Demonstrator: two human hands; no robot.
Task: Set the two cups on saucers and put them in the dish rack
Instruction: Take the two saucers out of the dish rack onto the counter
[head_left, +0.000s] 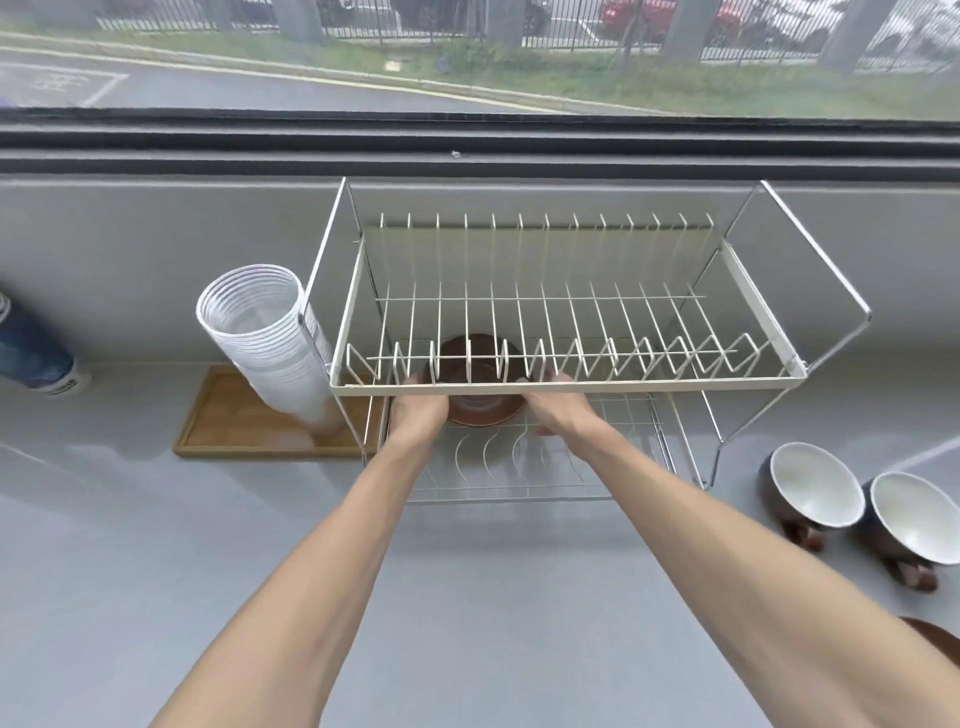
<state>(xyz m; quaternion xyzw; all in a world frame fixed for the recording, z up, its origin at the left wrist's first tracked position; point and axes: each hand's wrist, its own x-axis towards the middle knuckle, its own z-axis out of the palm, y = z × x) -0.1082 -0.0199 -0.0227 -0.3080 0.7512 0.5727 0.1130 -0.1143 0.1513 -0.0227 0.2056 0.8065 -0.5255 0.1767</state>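
Where a pale grey counter (156, 545) runs beneath a wide window (467, 52), a person's two bare forearms reach forward from the bottom edge; beyond the glass lie a road, a strip of grass, a metal fence and parked cars. At the centre of the counter stands a two-tier white wire dish rack (566, 384); its upper tier, lined with upright dividers, holds nothing. On the lower tier, partly hidden behind the front rail of the upper one, sits a brown saucer (485, 413) with what looks like a brown cup on it, though the wires blur the detail. The left hand (418, 408) closes its grip on the left edge of the saucer; the right hand (558, 408) closes its grip on the right edge; fingertips of both disappear under the rail. Just left of the rack a shallow wooden tray (234, 431) lies on the counter, and a tall stack of clear plastic cups (265, 338) stands in it, leaning. At the far left edge a blue container (31, 348) is partly cut off. To the right of the rack, well apart from the hands, two brown cups (810, 491) with white insides rest side by side on the counter, handles toward the viewer; the rim of another brown saucer (935, 636) shows at the right edge.
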